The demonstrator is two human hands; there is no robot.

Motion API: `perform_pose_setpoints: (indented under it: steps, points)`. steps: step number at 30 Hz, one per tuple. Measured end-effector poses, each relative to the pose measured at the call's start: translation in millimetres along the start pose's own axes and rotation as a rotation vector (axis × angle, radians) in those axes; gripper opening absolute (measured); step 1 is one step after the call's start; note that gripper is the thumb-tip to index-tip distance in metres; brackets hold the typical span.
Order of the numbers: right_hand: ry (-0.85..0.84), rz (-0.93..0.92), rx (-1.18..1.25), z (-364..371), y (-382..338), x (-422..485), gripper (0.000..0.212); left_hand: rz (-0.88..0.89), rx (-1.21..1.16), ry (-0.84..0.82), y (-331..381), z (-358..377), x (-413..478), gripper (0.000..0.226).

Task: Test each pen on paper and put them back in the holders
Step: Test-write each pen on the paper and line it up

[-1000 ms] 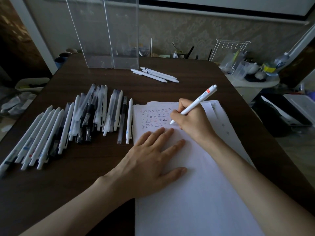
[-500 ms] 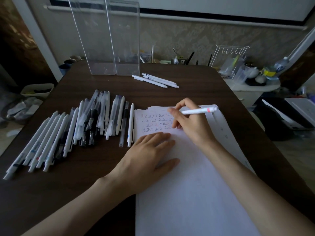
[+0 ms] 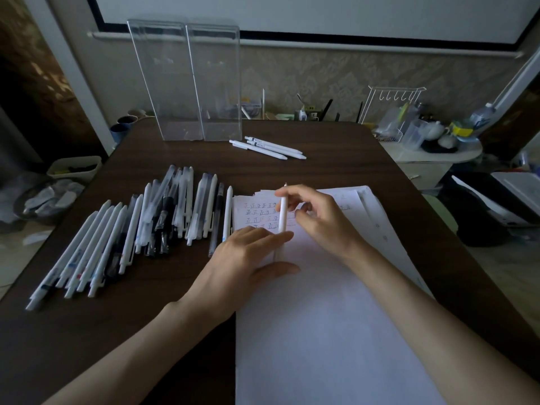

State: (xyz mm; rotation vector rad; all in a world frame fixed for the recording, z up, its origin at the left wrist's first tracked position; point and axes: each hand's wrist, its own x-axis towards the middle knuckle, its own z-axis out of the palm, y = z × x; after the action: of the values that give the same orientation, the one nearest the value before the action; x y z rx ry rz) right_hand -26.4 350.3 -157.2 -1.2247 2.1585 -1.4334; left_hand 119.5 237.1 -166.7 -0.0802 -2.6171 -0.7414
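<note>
Pinching white pen (image 3: 283, 213) in right hand (image 3: 321, 220) fingers (image 3: 302, 213), tip pointing away, over paper (image 3: 321, 331). Pressing paper with left hand (image 3: 248, 258), fingers straight, flat.

Two holders (image 3: 159, 83), three pens (image 3: 267, 149) beside them

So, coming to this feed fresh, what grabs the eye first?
The right hand holding a white pen over the scribbled paper, with the left hand flat beside it. Then the big spread of pens left of the paper, and two clear holders standing at the back.
</note>
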Motion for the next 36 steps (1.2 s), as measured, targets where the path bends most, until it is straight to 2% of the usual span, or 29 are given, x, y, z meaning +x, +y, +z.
perform_pose_setpoints:
  steps: [3, 6, 10, 13, 17, 19, 21, 24, 26, 32, 36]
  points:
    - [-0.034, -0.003, -0.021, 2.0, -0.7, 0.7, 0.056, -0.020, 0.041, 0.010, -0.4, -2.8, 2.8, 0.057]
    - [-0.103, 0.000, -0.042, 4.9, -0.7, 0.8, 0.069, -0.099, 0.182, 0.072, -9.4, -9.8, 5.9, 0.052]
    - [-0.119, 0.014, -0.110, 7.5, 4.6, 2.2, 0.057, -0.317, 0.384, 0.222, -23.9, -24.4, 1.0, 0.029]
    - [-0.126, 0.003, -0.135, 8.4, 5.3, 0.1, 0.052, -0.465, 0.544, 0.178, -27.3, -26.2, -3.1, 0.026]
    - [-0.125, 0.011, -0.152, 8.1, 6.0, 0.3, 0.048, -0.519, 0.586, 0.132, -25.0, -20.3, -3.3, 0.030]
    - [-0.106, 0.019, -0.132, 7.6, 6.0, 1.6, 0.044, -0.497, 0.579, 0.152, -25.1, -20.2, -2.3, 0.031]
    - [-0.056, 0.039, -0.097, 6.2, 5.1, 7.1, 0.037, -0.376, 0.529, 0.145, -24.3, -20.5, -0.2, 0.039]
    - [0.058, 0.001, -0.187, 4.1, 3.7, 30.4, 0.032, -0.137, 0.423, -0.002, -19.7, -14.8, 2.3, 0.050]
    - [0.077, -0.024, -0.303, 4.5, 2.4, 55.3, 0.032, -0.064, 0.397, -0.078, -19.1, -8.5, 0.8, 0.051]
    - [0.081, 0.028, -0.489, 9.6, 10.5, 127.5, 0.040, -0.053, 0.377, -0.076, -22.3, -3.6, -1.4, 0.049]
    - [0.102, 0.075, -0.667, 14.2, 27.8, 147.2, 0.031, -0.056, 0.371, -0.078, -21.9, -3.7, -1.7, 0.048]
